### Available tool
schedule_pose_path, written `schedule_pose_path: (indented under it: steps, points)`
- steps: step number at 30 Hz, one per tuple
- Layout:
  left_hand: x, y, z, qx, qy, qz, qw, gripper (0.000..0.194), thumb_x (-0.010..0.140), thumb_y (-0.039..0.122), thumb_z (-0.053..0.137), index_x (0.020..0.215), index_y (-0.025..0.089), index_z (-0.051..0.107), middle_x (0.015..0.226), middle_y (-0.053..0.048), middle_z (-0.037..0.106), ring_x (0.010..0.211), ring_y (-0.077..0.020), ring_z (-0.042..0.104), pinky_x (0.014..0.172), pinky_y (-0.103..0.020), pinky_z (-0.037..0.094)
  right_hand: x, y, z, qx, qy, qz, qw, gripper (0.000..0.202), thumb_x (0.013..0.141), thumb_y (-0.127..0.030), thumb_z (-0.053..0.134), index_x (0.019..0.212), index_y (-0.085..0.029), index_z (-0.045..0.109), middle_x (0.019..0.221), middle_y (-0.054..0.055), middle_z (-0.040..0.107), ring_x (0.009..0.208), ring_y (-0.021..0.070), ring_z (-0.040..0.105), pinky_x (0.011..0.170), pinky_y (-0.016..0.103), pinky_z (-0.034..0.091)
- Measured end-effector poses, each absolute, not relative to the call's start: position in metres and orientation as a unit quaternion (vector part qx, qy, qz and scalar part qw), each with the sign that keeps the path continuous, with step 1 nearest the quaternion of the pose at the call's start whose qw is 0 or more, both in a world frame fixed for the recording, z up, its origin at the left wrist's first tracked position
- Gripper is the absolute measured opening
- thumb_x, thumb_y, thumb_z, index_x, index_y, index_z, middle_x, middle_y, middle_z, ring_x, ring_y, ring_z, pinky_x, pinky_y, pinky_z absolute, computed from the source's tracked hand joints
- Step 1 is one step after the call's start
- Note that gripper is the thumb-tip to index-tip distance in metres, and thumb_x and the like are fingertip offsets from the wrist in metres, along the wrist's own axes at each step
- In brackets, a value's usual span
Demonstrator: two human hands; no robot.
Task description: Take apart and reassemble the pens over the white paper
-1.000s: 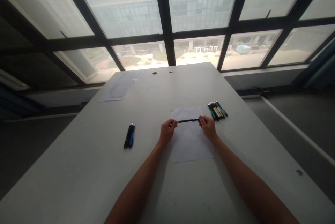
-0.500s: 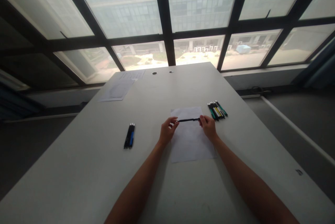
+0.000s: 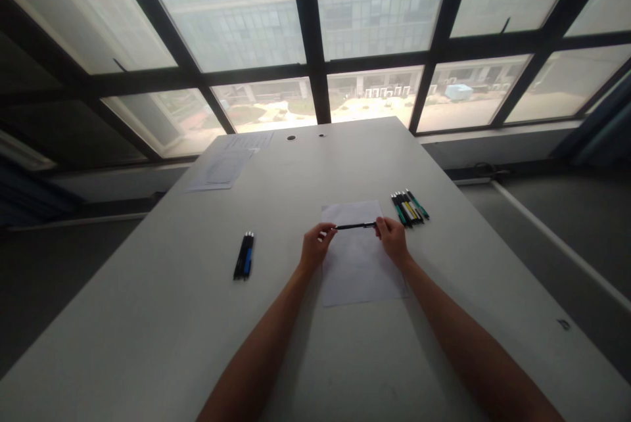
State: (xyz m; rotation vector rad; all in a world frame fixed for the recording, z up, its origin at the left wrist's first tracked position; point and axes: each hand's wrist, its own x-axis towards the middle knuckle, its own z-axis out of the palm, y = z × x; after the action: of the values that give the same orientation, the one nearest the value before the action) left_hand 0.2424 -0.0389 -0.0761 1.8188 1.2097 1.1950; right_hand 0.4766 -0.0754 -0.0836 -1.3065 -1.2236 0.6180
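A slim black pen (image 3: pixel 355 226) is held level above a white sheet of paper (image 3: pixel 362 277). My left hand (image 3: pixel 316 243) pinches its left end between thumb and fingertips. At the other end, where the clip is, my right hand (image 3: pixel 392 238) has its fingers closed round the pen. Just beyond my right hand lies a row of several pens (image 3: pixel 409 208), black with green, yellow and white parts. Off to the left of my left hand, a small group of dark pens (image 3: pixel 243 256), one with a blue part, lies side by side.
All this rests on a long white table (image 3: pixel 305 172) that reaches toward tall windows (image 3: pixel 374 8). Loose papers (image 3: pixel 224 167) lie at its far left. Two round holes sit near the far edge. A small dark mark (image 3: pixel 562 324) is near the right edge.
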Motion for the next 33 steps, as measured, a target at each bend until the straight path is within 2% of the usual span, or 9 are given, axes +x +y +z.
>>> schedule_pose_path:
  steps: [13, 17, 19, 21, 24, 29, 33]
  points:
    - [0.2434, -0.0409, -0.0711, 0.695, 0.461, 0.425, 0.353, 0.036, 0.09, 0.049, 0.056, 0.077, 0.018, 0.067, 0.071, -0.002, 0.068, 0.069, -0.0155, 0.064, 0.062, -0.024, 0.046, 0.4768, -0.0763, -0.0828, -0.558, -0.525, 0.271, 0.583, 0.051, 0.095, -0.054, 0.048, 0.057, -0.019, 0.051, 0.051, -0.002, 0.048, 0.05, 0.0118, 0.044, 0.053, 0.026, 0.034]
    - [0.2438, -0.0393, -0.0743, 0.69, 0.457, 0.443, 0.345, 0.028, 0.088, 0.045, 0.061, 0.099, 0.02, 0.069, 0.08, -0.002, 0.07, 0.073, -0.0147, 0.064, 0.062, -0.023, 0.046, 0.4772, -0.0757, -0.0836, -0.562, -0.524, 0.267, 0.582, 0.053, 0.094, -0.056, 0.047, 0.056, -0.019, 0.051, 0.051, -0.002, 0.049, 0.049, 0.0121, 0.044, 0.052, 0.026, 0.033]
    - [0.2436, -0.0392, -0.0752, 0.686, 0.454, 0.456, 0.339, 0.033, 0.085, 0.042, 0.066, 0.111, 0.022, 0.066, 0.086, -0.002, 0.07, 0.075, -0.0142, 0.064, 0.063, -0.023, 0.047, 0.4772, -0.0759, -0.0833, -0.562, -0.523, 0.267, 0.583, 0.053, 0.094, -0.057, 0.047, 0.056, -0.02, 0.05, 0.051, -0.001, 0.049, 0.049, 0.0122, 0.044, 0.052, 0.026, 0.034]
    - [0.2433, -0.0397, -0.0754, 0.688, 0.447, 0.461, 0.339, 0.036, 0.083, 0.039, 0.068, 0.114, 0.022, 0.065, 0.088, -0.002, 0.07, 0.078, -0.0143, 0.065, 0.064, -0.023, 0.047, 0.477, -0.0764, -0.0827, -0.562, -0.523, 0.267, 0.583, 0.053, 0.094, -0.058, 0.046, 0.057, -0.02, 0.05, 0.051, -0.001, 0.049, 0.049, 0.0123, 0.044, 0.052, 0.026, 0.034]
    - [0.2429, -0.0405, -0.0756, 0.693, 0.438, 0.463, 0.337, 0.032, 0.082, 0.037, 0.069, 0.11, 0.022, 0.066, 0.089, -0.003, 0.071, 0.081, -0.0147, 0.066, 0.066, -0.023, 0.049, 0.4767, -0.0768, -0.0815, -0.562, -0.522, 0.269, 0.583, 0.053, 0.094, -0.058, 0.046, 0.057, -0.02, 0.051, 0.052, -0.001, 0.05, 0.05, 0.0123, 0.044, 0.052, 0.026, 0.034]
    - [0.2431, -0.0404, -0.0759, 0.697, 0.449, 0.46, 0.318, 0.02, 0.084, 0.037, 0.067, 0.094, 0.021, 0.072, 0.087, -0.004, 0.073, 0.077, -0.0149, 0.066, 0.065, -0.025, 0.05, 0.4763, -0.0759, -0.0821, -0.561, -0.52, 0.272, 0.583, 0.053, 0.094, -0.056, 0.046, 0.057, -0.019, 0.05, 0.051, -0.001, 0.049, 0.05, 0.012, 0.043, 0.051, 0.026, 0.033]
    - [0.2432, -0.0405, -0.0751, 0.696, 0.454, 0.459, 0.315, 0.019, 0.084, 0.037, 0.067, 0.093, 0.021, 0.073, 0.086, -0.004, 0.073, 0.076, -0.015, 0.066, 0.065, -0.025, 0.05, 0.4767, -0.0749, -0.0846, -0.559, -0.521, 0.272, 0.585, 0.052, 0.095, -0.055, 0.047, 0.058, -0.019, 0.051, 0.052, -0.001, 0.049, 0.05, 0.012, 0.044, 0.052, 0.026, 0.033]
